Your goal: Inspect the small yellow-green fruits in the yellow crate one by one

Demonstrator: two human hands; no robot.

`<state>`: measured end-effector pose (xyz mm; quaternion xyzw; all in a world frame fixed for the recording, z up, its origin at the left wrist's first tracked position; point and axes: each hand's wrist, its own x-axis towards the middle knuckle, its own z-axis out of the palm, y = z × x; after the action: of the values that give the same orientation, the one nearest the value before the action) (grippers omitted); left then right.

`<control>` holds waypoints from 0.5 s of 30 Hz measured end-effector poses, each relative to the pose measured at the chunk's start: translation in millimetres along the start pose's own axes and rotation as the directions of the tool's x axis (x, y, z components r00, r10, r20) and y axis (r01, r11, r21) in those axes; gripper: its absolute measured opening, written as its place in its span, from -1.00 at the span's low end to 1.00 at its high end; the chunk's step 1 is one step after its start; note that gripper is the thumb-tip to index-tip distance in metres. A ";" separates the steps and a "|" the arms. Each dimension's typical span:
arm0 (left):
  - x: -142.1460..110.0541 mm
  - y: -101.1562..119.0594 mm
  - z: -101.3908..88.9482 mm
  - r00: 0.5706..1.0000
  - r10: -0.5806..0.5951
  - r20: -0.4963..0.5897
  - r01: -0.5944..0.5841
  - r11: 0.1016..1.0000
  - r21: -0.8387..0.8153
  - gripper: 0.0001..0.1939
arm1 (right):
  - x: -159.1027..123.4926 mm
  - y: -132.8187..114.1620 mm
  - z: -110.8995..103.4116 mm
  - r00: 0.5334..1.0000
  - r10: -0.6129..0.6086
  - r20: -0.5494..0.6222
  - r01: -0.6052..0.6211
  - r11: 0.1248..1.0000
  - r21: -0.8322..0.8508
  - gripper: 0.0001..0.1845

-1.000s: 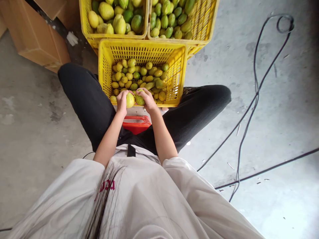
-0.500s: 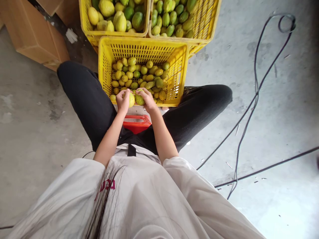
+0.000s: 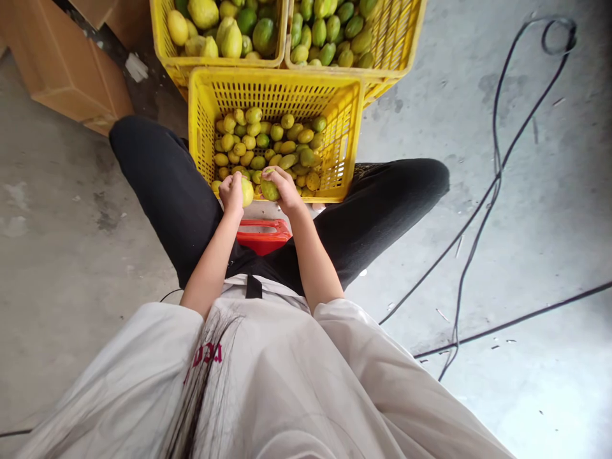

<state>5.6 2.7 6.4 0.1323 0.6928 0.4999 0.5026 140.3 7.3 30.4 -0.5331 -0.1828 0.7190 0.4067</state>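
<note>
Over the near rim of a yellow plastic crate (image 3: 277, 83), my left hand (image 3: 232, 193) is closed around a yellow lemon (image 3: 247, 191). A greener lemon (image 3: 269, 190) sits in the fingers of my right hand (image 3: 287, 189), a small gap from the first one. Both hands are at the same height, thumbs toward each other. Below and beyond them, several yellow and green lemons (image 3: 248, 142) lie loose on the crate's bottom. My palms and some fingers are hidden from above.
Two more yellow crates stand behind, one with larger yellow and green fruit (image 3: 232, 39), one with greener fruit (image 3: 327, 32). Cardboard boxes (image 3: 71, 64) are at the far left. A red plastic stool (image 3: 262, 241) shows between my legs. Black cables (image 3: 497, 175) cross the floor at right.
My hands have drawn slightly apart, and the gap between the two lemons is wider. Both lemons have turned a little in my fingers.
</note>
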 end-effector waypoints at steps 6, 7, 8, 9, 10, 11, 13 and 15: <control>-3.3 7.3 4.2 0.986 -0.153 0.059 0.156 0.986 -0.055 -0.60 | 8.6 0.9 -5.8 0.997 -0.041 -0.058 0.044 0.997 0.055 -0.72; -4.3 10.1 5.7 0.976 -0.192 0.104 0.201 0.976 -0.085 -0.57 | 10.7 0.9 -6.6 0.997 -0.034 -0.066 0.040 0.995 0.088 -0.71; -5.3 13.1 7.1 0.962 -0.224 0.153 0.243 0.963 -0.117 -0.53 | 12.6 1.0 -7.4 0.998 -0.021 -0.065 0.029 0.992 0.120 -0.71; -6.3 16.0 8.3 0.948 -0.248 0.201 0.280 0.948 -0.154 -0.51 | 14.3 1.1 -8.4 0.998 -0.009 -0.059 0.018 0.989 0.148 -0.70; -7.3 18.6 9.3 0.934 -0.262 0.242 0.311 0.931 -0.192 -0.51 | 15.6 1.3 -9.6 0.999 -0.008 -0.052 0.017 0.986 0.167 -0.69; -8.2 20.8 10.0 0.924 -0.268 0.272 0.332 0.915 -0.227 -0.55 | 16.5 1.4 -11.0 0.999 -0.023 -0.047 0.031 0.984 0.174 -0.68; -10.2 23.4 10.5 0.921 -0.261 0.290 0.342 0.898 -0.277 -0.71 | 16.9 1.6 -14.2 0.996 -0.075 -0.038 0.080 0.985 0.155 -0.63; -12.3 24.0 10.2 0.928 -0.242 0.283 0.325 0.897 -0.298 -0.81 | 15.4 1.9 -16.6 0.995 -0.101 -0.020 0.102 0.988 0.117 -0.55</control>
<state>12.1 11.1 33.2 -0.0003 0.5424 0.5130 0.6653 153.1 15.3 13.5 -0.5031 -0.1640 0.7031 0.4750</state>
